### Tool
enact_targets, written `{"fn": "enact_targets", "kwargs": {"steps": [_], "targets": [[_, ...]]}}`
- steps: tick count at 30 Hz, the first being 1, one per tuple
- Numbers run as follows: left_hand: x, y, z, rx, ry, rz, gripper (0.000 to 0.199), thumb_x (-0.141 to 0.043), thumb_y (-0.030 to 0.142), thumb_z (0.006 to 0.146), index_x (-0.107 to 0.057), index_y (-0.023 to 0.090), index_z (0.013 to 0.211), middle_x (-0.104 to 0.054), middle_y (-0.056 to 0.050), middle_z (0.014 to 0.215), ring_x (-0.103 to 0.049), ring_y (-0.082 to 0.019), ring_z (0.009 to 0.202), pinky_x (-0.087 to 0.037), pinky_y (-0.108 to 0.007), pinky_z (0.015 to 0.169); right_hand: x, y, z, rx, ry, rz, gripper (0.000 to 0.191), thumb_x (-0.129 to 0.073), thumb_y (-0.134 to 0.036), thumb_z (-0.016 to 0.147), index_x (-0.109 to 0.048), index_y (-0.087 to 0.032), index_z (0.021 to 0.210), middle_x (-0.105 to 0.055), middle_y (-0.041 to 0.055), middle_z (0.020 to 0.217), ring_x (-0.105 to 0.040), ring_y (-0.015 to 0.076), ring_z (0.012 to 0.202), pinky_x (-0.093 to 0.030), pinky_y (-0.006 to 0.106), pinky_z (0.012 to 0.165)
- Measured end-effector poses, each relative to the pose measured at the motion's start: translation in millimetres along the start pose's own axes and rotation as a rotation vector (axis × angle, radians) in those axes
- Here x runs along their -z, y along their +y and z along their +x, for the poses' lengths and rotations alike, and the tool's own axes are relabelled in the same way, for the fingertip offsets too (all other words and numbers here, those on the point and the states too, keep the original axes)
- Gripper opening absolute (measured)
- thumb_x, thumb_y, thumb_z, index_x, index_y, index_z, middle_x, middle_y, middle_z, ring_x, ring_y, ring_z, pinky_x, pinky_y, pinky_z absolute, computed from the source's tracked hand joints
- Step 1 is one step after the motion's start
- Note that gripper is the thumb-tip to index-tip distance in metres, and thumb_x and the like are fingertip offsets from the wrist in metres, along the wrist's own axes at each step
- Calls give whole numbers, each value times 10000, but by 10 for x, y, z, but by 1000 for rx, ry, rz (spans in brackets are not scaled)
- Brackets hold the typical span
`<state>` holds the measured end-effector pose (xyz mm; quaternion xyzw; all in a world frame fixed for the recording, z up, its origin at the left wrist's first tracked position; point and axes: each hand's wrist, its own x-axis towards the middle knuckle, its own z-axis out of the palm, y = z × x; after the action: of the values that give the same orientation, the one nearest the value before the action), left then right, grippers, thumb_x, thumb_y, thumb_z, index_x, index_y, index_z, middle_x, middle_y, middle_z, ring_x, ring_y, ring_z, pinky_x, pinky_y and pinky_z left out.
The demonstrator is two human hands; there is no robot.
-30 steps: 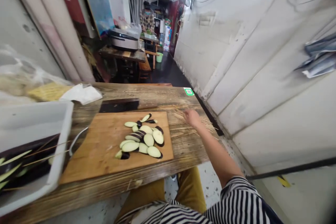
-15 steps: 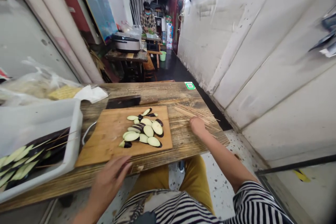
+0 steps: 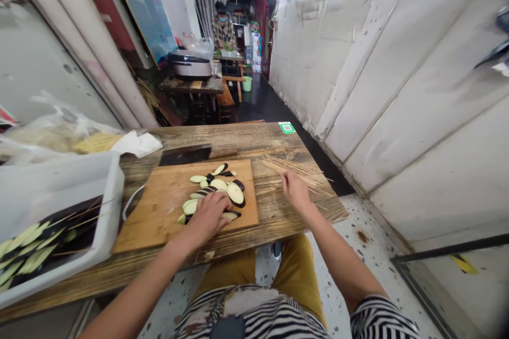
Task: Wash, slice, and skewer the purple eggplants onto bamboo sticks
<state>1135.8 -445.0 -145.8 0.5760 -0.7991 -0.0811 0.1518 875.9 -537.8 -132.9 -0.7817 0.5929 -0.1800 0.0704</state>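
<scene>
At the near edge of the wooden worktop (image 3: 278,206), the left hand (image 3: 207,217) lies palm-down on eggplant slices (image 3: 235,194) on a cutting board (image 3: 143,228), grip unclear. The right hand (image 3: 296,190), fingers pinched, is just beside loose bamboo skewers (image 3: 296,167). A cleaver (image 3: 185,154) lies beyond the board.

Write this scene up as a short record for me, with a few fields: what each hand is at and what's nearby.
Left hand: resting on eggplant slices
Surface: wooden cutting board
Right hand: at loose wooden skewers
Nearby: cleaver, white tub of skewered eggplant
Background: another person at a far table
</scene>
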Motion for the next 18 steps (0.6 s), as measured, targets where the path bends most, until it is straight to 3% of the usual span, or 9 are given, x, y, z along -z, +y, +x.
{"fn": "enact_targets", "kwargs": {"steps": [2, 4, 5, 7, 9, 11, 14, 18], "targets": [[-55, 16, -41, 31, 10, -99, 33, -547, 214, 779, -571, 193, 788, -618, -51, 836, -531, -221, 836, -356, -353, 783, 34, -166, -241, 32, 11, 113, 227, -348, -175, 957, -560, -117, 1014, -666, 49, 790, -620, 127, 679, -459, 205, 635], [-101, 28, -86, 148, 110, -292, 65, -568, 256, 780, -599, 200, 791, -635, -36, 769, -557, -212, 792, -379, -341, 786, 42, -359, -544, 60, 8, 208, 271, -315, -215, 971, -574, -136, 972, -642, -2, 646, -593, 108, 547, -448, 176, 540], [-100, 33, -100, 250, 187, -450, 107, -598, 295, 767, -615, 204, 820, -652, -36, 788, -574, -212, 800, -401, -329, 778, 39, -457, -697, 78, 21, 277, 277, -312, -231, 971, -577, -150, 989, -653, -4, 664, -605, 108, 569, -455, 173, 547], [-33, 43, -108, 498, 295, -893, 235, -645, 356, 737, -630, 196, 909, -677, -50, 853, -606, -209, 814, -454, -308, 736, 28, -639, -961, 140, 88, 605, 249, -397, -232, 933, -589, -150, 1068, -693, 55, 881, -650, 145, 782, -487, 208, 682], [105, 57, -94, 696, 263, -1351, 264, -644, 322, 751, -630, 154, 955, -684, -84, 882, -629, -191, 778, -495, -286, 676, 23, -778, -1128, 186, 39, 747, 247, -441, -218, 907, -618, -159, 1068, -702, 57, 873, -657, 156, 768, -490, 221, 687], [254, 72, -80, 780, 189, -1635, 210, -634, 230, 766, -637, 111, 938, -680, -116, 902, -632, -159, 717, -506, -242, 604, 28, -863, -1191, 220, -39, 780, 250, -458, -204, 893, -648, -157, 1050, -713, 58, 840, -664, 163, 729, -493, 231, 679], [377, 90, -89, 796, 228, -1756, 174, -636, 145, 759, -652, 109, 929, -671, -93, 876, -604, -107, 620, -461, -165, 476, 56, -912, -1173, 224, -119, 824, 263, -471, -200, 887, -673, -141, 1043, -723, 78, 897, -674, 182, 782, -501, 246, 715], [358, 94, -131, 771, 363, -1778, 71, -654, 142, 749, -646, 121, 817, -629, -25, 761, -575, -81, 554, -437, -145, 432, 92, -921, -1146, 190, -191, 891, 271, -481, -202, 888, -691, -173, 1056, -723, 56, 895, -674, 181, 813, -510, 248, 736]]}}
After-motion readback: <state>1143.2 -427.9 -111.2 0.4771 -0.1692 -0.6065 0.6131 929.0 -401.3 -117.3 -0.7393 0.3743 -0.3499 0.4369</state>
